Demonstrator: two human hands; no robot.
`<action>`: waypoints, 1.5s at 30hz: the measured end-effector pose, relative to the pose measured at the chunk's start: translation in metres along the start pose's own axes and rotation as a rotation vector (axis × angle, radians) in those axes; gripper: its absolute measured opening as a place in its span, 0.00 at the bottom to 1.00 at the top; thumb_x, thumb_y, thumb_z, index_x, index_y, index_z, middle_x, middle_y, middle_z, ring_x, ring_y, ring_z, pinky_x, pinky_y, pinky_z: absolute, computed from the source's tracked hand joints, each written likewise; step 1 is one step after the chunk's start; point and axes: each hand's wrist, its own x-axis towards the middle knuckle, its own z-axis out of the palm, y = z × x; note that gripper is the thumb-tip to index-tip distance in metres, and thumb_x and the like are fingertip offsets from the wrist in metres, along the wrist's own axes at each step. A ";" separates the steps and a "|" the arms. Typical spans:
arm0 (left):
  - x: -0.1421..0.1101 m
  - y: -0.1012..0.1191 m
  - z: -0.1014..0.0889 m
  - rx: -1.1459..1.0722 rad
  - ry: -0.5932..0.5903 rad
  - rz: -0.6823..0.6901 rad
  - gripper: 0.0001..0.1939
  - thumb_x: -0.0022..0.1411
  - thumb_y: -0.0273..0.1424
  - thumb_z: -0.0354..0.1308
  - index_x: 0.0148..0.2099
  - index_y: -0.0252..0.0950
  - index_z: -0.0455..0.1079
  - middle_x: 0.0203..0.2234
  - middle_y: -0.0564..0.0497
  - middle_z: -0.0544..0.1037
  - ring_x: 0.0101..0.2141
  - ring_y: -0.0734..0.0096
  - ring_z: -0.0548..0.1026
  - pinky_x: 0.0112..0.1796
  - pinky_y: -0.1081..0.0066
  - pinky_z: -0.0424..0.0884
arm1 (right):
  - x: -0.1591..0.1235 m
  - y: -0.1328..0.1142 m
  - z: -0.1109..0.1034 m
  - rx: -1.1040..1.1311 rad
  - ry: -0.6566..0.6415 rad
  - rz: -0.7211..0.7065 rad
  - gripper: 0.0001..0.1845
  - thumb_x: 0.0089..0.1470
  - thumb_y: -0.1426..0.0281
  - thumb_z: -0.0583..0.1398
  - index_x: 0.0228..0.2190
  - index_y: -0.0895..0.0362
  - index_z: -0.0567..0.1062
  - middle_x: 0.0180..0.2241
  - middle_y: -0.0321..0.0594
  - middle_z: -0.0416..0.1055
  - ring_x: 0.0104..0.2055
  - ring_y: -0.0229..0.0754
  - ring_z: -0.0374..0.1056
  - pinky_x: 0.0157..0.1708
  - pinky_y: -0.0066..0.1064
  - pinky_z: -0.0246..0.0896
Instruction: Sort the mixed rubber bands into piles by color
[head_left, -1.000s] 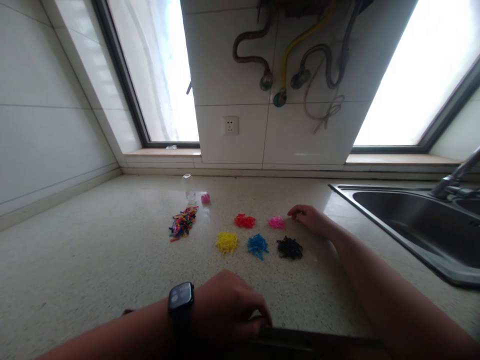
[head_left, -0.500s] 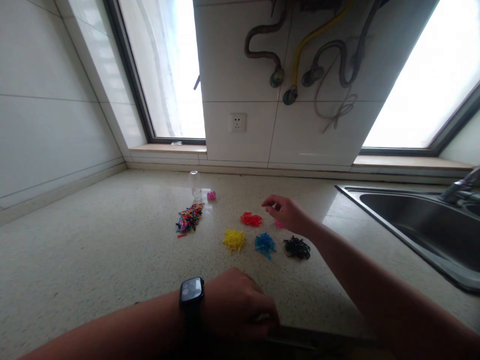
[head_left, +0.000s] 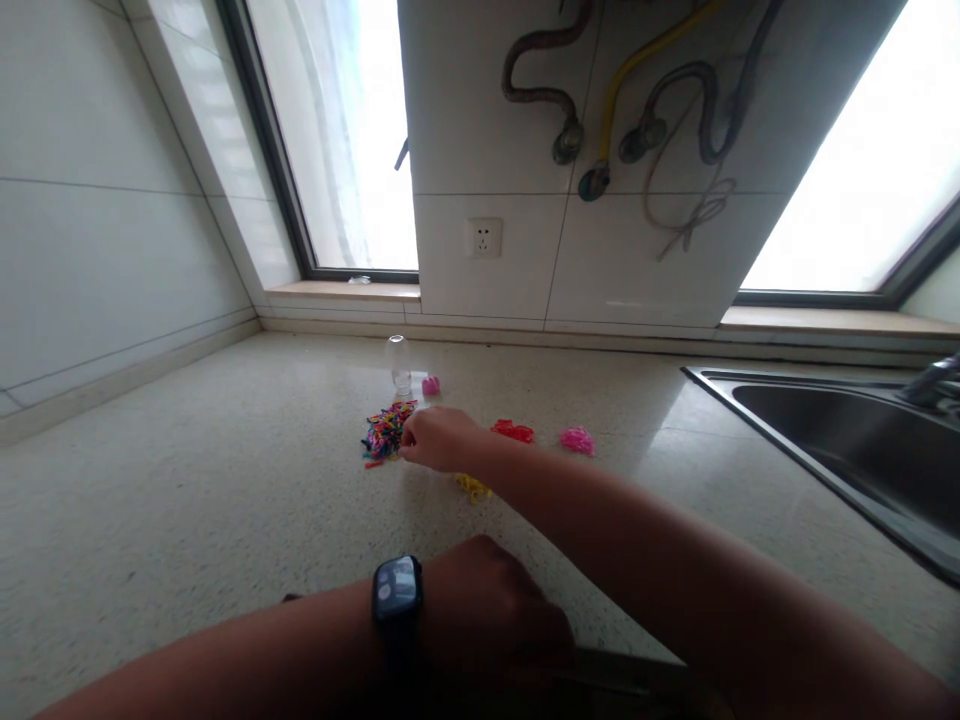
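Note:
At the right edge of a mixed, many-coloured pile of small rubber bands (head_left: 386,428), my right hand (head_left: 442,438) has its fingers bent together and its tips at the pile. What lies between those fingertips is hidden. My left hand (head_left: 506,605), with a black watch (head_left: 397,588) on the wrist, rests curled by the counter's front edge; its fingers are in shadow, and I see nothing in them. Beneath my right forearm, yellow bands (head_left: 474,488) show in part. Red bands (head_left: 513,430) lie just beyond the forearm, and pink bands (head_left: 577,440) farther right.
Behind the mixed pile stands a clear, bottle-like container (head_left: 399,366) beside a pink cap (head_left: 430,385). A steel sink (head_left: 817,425) is set into the speckled counter (head_left: 225,500) at right. Hoses (head_left: 540,95) and a wall socket (head_left: 484,238) are on the tiled wall.
My right hand has moved left from above the pink bands to the mixed pile. Its forearm now covers the blue and black piles. My left hand stays near the front edge.

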 end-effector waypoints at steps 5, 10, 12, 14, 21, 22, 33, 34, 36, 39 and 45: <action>-0.002 -0.004 0.004 0.024 -0.001 0.020 0.07 0.65 0.35 0.58 0.42 0.41 0.76 0.25 0.55 0.80 0.26 0.71 0.77 0.26 0.70 0.65 | 0.013 -0.001 0.014 -0.037 -0.028 0.088 0.17 0.54 0.58 0.59 0.34 0.56 0.82 0.40 0.50 0.80 0.41 0.53 0.76 0.33 0.34 0.65; -0.002 -0.005 0.007 0.015 0.009 0.018 0.07 0.64 0.35 0.59 0.41 0.41 0.76 0.25 0.55 0.80 0.26 0.70 0.78 0.26 0.69 0.65 | 0.013 0.003 0.017 -0.025 -0.007 0.105 0.16 0.55 0.61 0.58 0.36 0.57 0.81 0.41 0.51 0.79 0.43 0.55 0.76 0.35 0.37 0.67; -0.002 -0.005 0.007 0.000 0.017 0.022 0.07 0.64 0.35 0.59 0.41 0.40 0.76 0.25 0.55 0.80 0.27 0.70 0.78 0.26 0.70 0.65 | 0.011 0.004 0.018 -0.023 -0.009 0.114 0.16 0.55 0.61 0.58 0.36 0.57 0.81 0.41 0.51 0.79 0.43 0.55 0.76 0.36 0.37 0.67; -0.001 -0.005 0.007 -0.001 0.022 0.028 0.07 0.64 0.35 0.59 0.41 0.40 0.76 0.25 0.55 0.80 0.26 0.70 0.78 0.26 0.70 0.65 | 0.011 0.005 0.019 -0.020 -0.006 0.130 0.17 0.55 0.59 0.58 0.37 0.56 0.81 0.41 0.51 0.79 0.43 0.54 0.76 0.37 0.38 0.67; -0.001 -0.004 0.006 0.001 0.020 0.021 0.06 0.64 0.34 0.59 0.40 0.39 0.76 0.25 0.54 0.80 0.26 0.70 0.77 0.26 0.70 0.64 | 0.012 0.008 0.021 0.014 0.015 0.126 0.17 0.57 0.59 0.58 0.39 0.56 0.81 0.42 0.50 0.79 0.43 0.52 0.75 0.38 0.36 0.65; -0.001 -0.004 0.006 0.006 0.018 0.019 0.06 0.63 0.34 0.60 0.39 0.39 0.76 0.24 0.54 0.80 0.26 0.70 0.77 0.25 0.70 0.63 | 0.011 0.010 0.020 0.016 0.018 0.122 0.17 0.57 0.59 0.58 0.39 0.56 0.81 0.42 0.50 0.79 0.43 0.51 0.75 0.38 0.35 0.65; -0.001 -0.003 0.004 0.021 -0.037 -0.008 0.07 0.64 0.35 0.58 0.42 0.42 0.75 0.25 0.56 0.79 0.26 0.72 0.77 0.27 0.72 0.65 | -0.037 0.071 -0.042 0.208 0.230 0.072 0.14 0.58 0.63 0.61 0.39 0.57 0.84 0.35 0.42 0.81 0.34 0.40 0.72 0.34 0.29 0.58; -0.001 -0.003 0.004 0.026 -0.042 -0.010 0.07 0.63 0.34 0.58 0.42 0.42 0.75 0.25 0.56 0.79 0.25 0.72 0.77 0.26 0.72 0.65 | -0.047 0.080 -0.050 0.236 0.247 0.085 0.14 0.58 0.64 0.61 0.39 0.58 0.84 0.34 0.42 0.81 0.33 0.39 0.71 0.34 0.29 0.57; -0.001 -0.002 0.004 0.027 -0.047 -0.025 0.07 0.62 0.33 0.58 0.42 0.42 0.75 0.24 0.56 0.79 0.25 0.72 0.77 0.26 0.72 0.65 | -0.072 0.099 -0.064 0.297 0.238 0.116 0.14 0.59 0.65 0.60 0.40 0.59 0.83 0.31 0.41 0.79 0.29 0.37 0.67 0.31 0.29 0.55; 0.000 -0.001 0.004 0.005 -0.054 -0.036 0.08 0.62 0.31 0.57 0.43 0.42 0.74 0.26 0.56 0.80 0.27 0.72 0.78 0.28 0.72 0.66 | -0.115 0.127 -0.070 0.400 0.219 0.154 0.15 0.58 0.65 0.60 0.41 0.58 0.83 0.30 0.40 0.78 0.28 0.36 0.65 0.29 0.29 0.55; 0.001 0.000 0.004 -0.016 -0.045 -0.028 0.08 0.62 0.29 0.55 0.43 0.41 0.73 0.26 0.56 0.79 0.26 0.73 0.76 0.29 0.72 0.66 | -0.188 0.175 -0.054 0.572 0.270 0.301 0.19 0.56 0.57 0.61 0.40 0.58 0.82 0.30 0.42 0.77 0.31 0.39 0.67 0.30 0.30 0.58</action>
